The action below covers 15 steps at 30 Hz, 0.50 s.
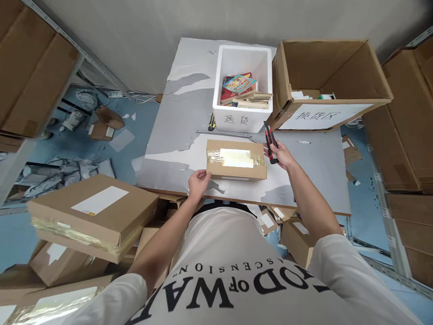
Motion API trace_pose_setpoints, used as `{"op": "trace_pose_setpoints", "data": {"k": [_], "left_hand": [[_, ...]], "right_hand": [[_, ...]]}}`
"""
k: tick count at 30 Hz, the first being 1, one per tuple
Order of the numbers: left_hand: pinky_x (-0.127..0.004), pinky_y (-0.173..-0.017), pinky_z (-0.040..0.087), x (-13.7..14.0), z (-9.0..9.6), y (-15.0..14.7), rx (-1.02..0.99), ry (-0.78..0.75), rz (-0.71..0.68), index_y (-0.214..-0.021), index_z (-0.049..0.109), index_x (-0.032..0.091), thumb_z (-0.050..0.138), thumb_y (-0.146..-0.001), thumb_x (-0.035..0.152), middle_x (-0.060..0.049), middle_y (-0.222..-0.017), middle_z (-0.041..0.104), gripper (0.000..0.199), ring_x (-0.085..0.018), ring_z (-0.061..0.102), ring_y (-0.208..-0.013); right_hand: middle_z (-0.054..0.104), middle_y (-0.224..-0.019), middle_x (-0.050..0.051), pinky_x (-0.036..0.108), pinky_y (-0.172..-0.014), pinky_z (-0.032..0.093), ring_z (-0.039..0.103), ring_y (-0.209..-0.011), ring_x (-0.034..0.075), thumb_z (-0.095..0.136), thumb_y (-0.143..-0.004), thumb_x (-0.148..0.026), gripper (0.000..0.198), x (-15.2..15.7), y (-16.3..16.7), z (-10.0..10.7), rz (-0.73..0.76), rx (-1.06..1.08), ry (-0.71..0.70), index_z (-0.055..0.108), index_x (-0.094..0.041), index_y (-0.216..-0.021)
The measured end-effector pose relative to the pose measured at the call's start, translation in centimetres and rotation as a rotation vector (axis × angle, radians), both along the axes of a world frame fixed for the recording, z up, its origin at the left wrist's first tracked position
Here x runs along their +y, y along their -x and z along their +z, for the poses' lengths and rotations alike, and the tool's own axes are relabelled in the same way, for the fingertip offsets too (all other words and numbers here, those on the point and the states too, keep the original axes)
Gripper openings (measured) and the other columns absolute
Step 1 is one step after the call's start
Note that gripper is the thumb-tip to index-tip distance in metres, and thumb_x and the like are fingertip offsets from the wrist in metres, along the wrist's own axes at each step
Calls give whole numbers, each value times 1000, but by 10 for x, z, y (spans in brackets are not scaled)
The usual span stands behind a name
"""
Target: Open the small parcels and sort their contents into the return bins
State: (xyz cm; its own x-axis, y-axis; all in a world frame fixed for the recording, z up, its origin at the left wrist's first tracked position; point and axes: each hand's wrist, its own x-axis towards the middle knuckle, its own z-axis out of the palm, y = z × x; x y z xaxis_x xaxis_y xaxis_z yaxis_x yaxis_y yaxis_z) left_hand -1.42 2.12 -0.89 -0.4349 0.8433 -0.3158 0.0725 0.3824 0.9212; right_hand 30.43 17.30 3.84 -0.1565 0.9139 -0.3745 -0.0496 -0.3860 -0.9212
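A broad table with a torn grey-and-white covering (162, 135) stands before the person, with a large open brown cardboard box (324, 58) at its far right, a sheet of white paper with handwritten characters on its front. Below the table's left corner lies a wide, flat brown cardboard carton (101, 221), bound in clear yellowish tape, with a white label on top. Just beside the cardboard box stands a white rectangular foam box (255, 118), also handwritten on the front, holding a loose pile of colourful and pale books (240, 88). A small oblong brown cardboard parcel (237, 169), taped and white-labelled, lies on the table's near part, between the hands. The left hand (198, 183) has its fingertips at the parcel's near left corner; whether they pinch or merely touch, I cannot tell. The right hand (282, 154), at the parcel's right end, grasps a slim red-and-black utility knife (269, 137), tilted with its tip pointing away from the person. A smaller yellow-and-black cutter (211, 122) lies against the foam box's left side.
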Motion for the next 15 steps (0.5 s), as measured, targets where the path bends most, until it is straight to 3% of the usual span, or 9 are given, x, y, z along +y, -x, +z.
{"op": "trace_pose_setpoints", "data": {"k": [3,7,10,15], "left_hand": [[-39,-98,47,8,3,3,170,-10,-42,-114,60,16,68,-71,31,-13,-116,66,46,-27,60,-114],[-41,-109,38,26,16,3,374,-57,-211,-135,46,19,64,-72,26,-14,-147,42,66,-30,42,-134],[-46,-115,25,43,29,-2,544,-104,-369,-141,39,17,65,-74,36,-16,-155,25,74,-32,24,-143],[-64,-111,7,61,42,-18,857,-73,-689,-148,27,16,72,-57,66,-20,-159,1,113,-43,0,-144]], "right_hand": [[68,-107,4,34,-80,58,69,-89,16,68,-78,-44,36,-22,-13,-7,-52,-22,-42,54,-27,-106],[65,-104,3,35,-76,59,70,-79,16,70,-73,-51,42,-63,-39,-22,-94,-91,-25,56,-24,-103],[63,-87,0,31,-63,59,67,-64,14,71,-71,-52,46,-90,-52,-29,-63,-146,44,57,-22,-103],[64,-95,2,24,-41,48,59,-52,10,69,-74,-50,72,-112,-55,-31,1,-162,5,43,-28,-137]]}}
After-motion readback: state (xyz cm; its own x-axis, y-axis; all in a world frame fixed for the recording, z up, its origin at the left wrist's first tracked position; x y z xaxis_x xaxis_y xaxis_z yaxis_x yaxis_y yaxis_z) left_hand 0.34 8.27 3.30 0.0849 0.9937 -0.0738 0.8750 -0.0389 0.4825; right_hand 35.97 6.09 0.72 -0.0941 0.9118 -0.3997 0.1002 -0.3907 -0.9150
